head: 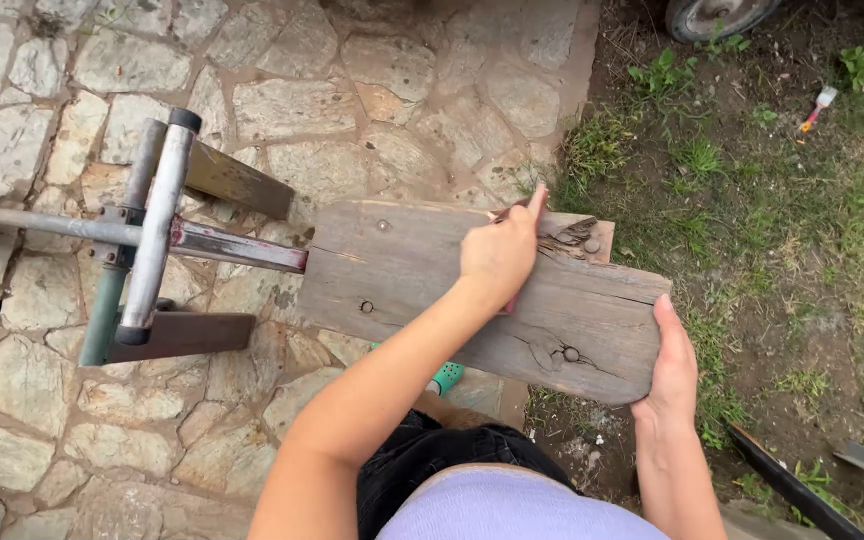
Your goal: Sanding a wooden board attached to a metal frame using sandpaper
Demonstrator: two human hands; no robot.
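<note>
A pavement of irregular pale flagstones (372,80) is seen on the left, bordered on the right by a patch of soil and sparse green grass (782,230). A weathered grey wooden plank with knots and bolt heads (432,275) is laid across the middle, fixed at its left end to a frame of worn metal tubes with rusty brown cross-plates (157,225). The plank's right end is gripped by the right hand (670,370), whose fingers are wrapped under the edge while the thumb is laid on top. The left hand (500,255) is rested on the plank's upper part, closed around a small reddish-handled tool (512,300), mostly hidden, beside a flaking patch of wood (567,238). A small brush with a red handle (818,106) is seen lying in the grass, well apart.
</note>
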